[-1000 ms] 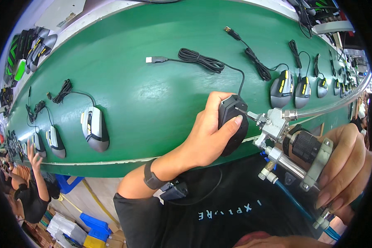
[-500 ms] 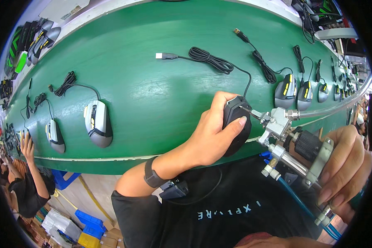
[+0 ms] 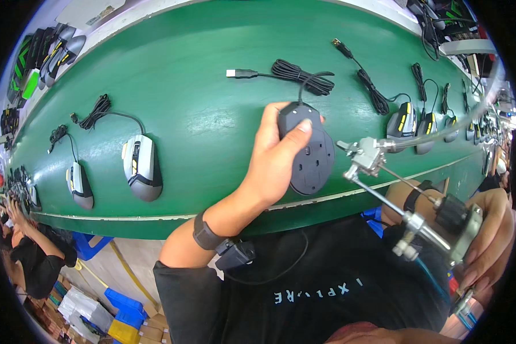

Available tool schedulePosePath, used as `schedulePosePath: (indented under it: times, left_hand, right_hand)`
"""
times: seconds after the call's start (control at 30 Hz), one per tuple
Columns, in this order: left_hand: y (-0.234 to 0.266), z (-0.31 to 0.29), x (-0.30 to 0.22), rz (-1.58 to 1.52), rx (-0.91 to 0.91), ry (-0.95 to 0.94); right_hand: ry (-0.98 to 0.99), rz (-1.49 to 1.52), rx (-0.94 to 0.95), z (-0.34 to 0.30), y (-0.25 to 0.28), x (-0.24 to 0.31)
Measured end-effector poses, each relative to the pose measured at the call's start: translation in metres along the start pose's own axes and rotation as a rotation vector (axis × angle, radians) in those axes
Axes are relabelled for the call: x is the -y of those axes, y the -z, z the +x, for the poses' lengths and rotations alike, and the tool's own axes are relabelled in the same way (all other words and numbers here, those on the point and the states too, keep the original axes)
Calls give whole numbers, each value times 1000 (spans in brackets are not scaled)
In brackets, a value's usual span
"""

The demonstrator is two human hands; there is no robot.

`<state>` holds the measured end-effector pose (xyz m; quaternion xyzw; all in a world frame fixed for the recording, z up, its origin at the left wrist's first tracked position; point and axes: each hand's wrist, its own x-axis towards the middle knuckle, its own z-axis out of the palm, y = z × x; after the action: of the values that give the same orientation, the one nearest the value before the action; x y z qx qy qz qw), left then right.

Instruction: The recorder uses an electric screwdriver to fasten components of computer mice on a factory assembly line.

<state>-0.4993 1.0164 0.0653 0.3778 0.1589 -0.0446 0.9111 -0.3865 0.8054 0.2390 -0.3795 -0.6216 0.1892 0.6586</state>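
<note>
My left hand (image 3: pixel 275 150) grips a dark grey computer mouse (image 3: pixel 313 155) with its underside up, the thumb pressed on the upper end of the base. From the top of the mouse a black cable (image 3: pixel 292 70) runs to a coiled bundle and a white-tipped plug (image 3: pixel 235 73) on the green work surface. My right hand (image 3: pixel 487 235) is wrapped round a metal dispensing gun (image 3: pixel 368 156) with a black knob, its body blurred by motion. The gun's nozzle (image 3: pixel 343 147) points at the mouse from the right, with a gap between them.
Grey-and-black mice with yellow buttons lie to the left, such as one mouse (image 3: pixel 142 169), and several more to the right (image 3: pixel 402 123). A clear hose (image 3: pixel 470 123) arcs from the gun. Another person's arm (image 3: pixel 31 229) is at the far left. Blue bins (image 3: pixel 123 307) stand below.
The mouse has moved left and away from the nozzle, its base now turned more fully into view. The gun has swung away to the right. Mice on the surface appear slightly further right.
</note>
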Motion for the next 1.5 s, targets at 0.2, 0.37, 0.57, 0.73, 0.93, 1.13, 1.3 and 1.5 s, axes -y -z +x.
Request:
schedulePosePath:
  times: [0.2, 0.37, 0.57, 0.73, 0.93, 1.13, 1.3, 1.5]
  left_hand:
    - [2, -5, -7, -37, -38, -27]
    - [5, -9, -14, -27, -32, -67]
    - [7, -15, -19, -21, -8, -61]
    - [13, -17, -22, -34, -7, -67]
    - [15, -19, -25, -100, 20, -7]
    - [19, -19, -24, -89, 27, -21]
    - [24, -21, -25, -57, -31, -57]
    - [41, -18, -32, -10, -19, -41]
  right_hand:
    - [-67, -40, -103, 14, -30, -20]
    - [-267, 3, 139, 24, -18, -15]
    - [-302, -131, -139, 18, -39, -15]
    - [-346, -170, -31, 23, -37, -13]
    - [-150, -188, -166, 22, -53, -23]
    - [-254, -128, -157, 27, -59, -40]
    - [-371, -129, -63, 39, -52, -50]
    - [139, 148, 213, 17, -16, -47]
